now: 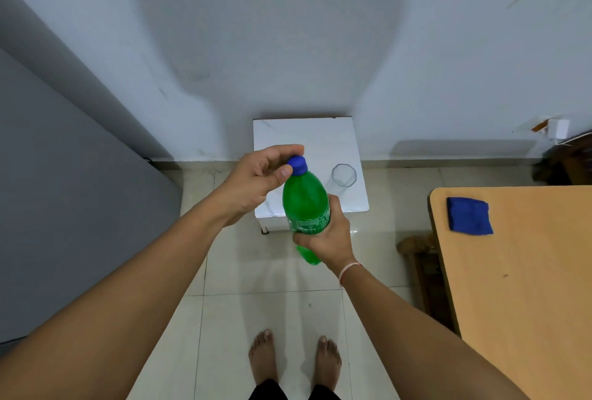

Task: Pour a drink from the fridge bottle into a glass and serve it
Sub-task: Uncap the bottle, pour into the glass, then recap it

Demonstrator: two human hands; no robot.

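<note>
A green plastic bottle (pixel 306 204) with a blue cap (pixel 298 165) is held upright in the air in front of me. My right hand (pixel 330 236) grips its lower body around the label. My left hand (pixel 262 175) pinches the blue cap between thumb and fingers. An empty clear glass (pixel 343 175) stands upright on the small white table (pixel 320 140) just behind and to the right of the bottle.
The grey fridge (pixel 64 191) fills the left side. A wooden table (pixel 528 287) with a folded blue cloth (pixel 469 216) is on the right. A wall rises behind the white table. My bare feet (pixel 294 358) stand on a tiled floor.
</note>
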